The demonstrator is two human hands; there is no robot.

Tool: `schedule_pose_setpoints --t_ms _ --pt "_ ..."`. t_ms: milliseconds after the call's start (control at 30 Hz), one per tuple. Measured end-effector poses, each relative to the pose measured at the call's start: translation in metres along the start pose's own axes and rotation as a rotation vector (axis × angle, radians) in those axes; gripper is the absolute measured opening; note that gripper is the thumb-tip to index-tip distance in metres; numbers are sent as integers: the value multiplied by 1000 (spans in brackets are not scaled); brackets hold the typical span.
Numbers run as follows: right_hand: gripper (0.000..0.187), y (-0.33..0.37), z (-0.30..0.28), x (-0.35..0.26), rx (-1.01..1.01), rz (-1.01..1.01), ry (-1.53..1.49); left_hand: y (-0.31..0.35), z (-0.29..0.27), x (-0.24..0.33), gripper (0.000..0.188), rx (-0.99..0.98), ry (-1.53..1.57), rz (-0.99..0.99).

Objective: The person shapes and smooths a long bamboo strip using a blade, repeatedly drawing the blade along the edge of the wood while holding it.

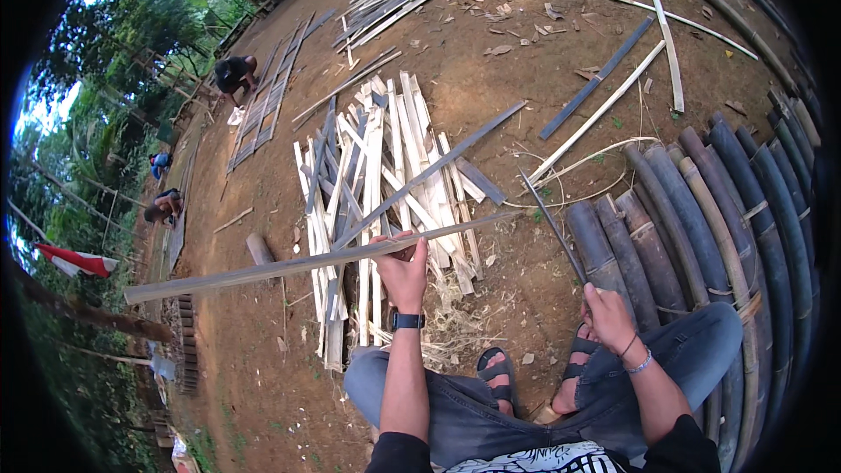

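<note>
Slat (289,265) across frame centre, held in the left grip (404,276), should be steady; the right grip (607,320), around a long blade (555,229), firm.

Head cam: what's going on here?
A seated person's left hand holds a long bamboo strip level over a pile of split bamboo strips. The right hand grips a long-bladed knife, its blade apart from the strip's end in this view. Dark bamboo poles lie to the right; farther off, a co-worker bends low.
</note>
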State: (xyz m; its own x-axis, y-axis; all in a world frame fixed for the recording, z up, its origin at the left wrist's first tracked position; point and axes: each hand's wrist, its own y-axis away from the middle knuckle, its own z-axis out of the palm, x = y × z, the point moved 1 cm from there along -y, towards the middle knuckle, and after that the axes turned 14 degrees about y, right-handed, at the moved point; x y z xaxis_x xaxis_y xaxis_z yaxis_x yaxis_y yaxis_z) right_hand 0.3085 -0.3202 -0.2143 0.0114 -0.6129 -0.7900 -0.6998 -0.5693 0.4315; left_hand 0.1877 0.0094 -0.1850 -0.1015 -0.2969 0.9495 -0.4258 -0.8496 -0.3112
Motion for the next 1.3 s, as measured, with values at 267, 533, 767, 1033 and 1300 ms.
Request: schedule_pose_setpoints --t_ms 267,533,767,1033,1300 --pt "61 6 7 -10 10 -19 51 4 0 7 67 281 -197 69" --pt "60 3 31 0 4 -107 134 5 -9 10 52 241 83 73" --pt "59 7 65 -4 60 -205 237 10 -11 25 36 185 454 -12" --pt "57 25 84 -18 65 -236 214 -38 -46 50 58 70 763 45" --pt "54 55 114 -16 -15 -219 98 -17 -47 72 86 260 838 40"
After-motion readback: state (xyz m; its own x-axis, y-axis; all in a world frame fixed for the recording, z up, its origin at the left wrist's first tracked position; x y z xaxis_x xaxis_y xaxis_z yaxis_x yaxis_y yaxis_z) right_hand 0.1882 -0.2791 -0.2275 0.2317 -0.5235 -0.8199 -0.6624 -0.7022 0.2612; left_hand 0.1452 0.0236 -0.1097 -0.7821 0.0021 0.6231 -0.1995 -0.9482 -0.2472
